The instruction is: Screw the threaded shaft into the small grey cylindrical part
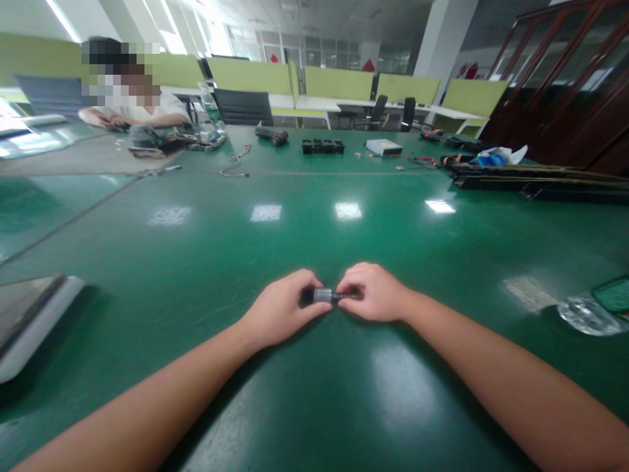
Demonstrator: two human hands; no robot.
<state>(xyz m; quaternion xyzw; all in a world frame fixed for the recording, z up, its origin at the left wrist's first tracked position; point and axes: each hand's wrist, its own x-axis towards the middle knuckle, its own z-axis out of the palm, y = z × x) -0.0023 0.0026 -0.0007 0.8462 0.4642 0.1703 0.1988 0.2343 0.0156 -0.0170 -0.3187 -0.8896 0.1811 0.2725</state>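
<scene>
Just above the green tabletop, near the middle of the view, my two hands meet at a small grey metal cylinder with a thin dark threaded shaft at its right end. My left hand is closed around the cylinder, thumb below and fingers above. The fingers of my right hand pinch the shaft. The cylinder lies sideways, and its left end is hidden in my left hand.
A clear bottle lies at the right edge, and a pale-edged flat device at the left. Farther back are a black tray, a white box, dark strips and a seated person.
</scene>
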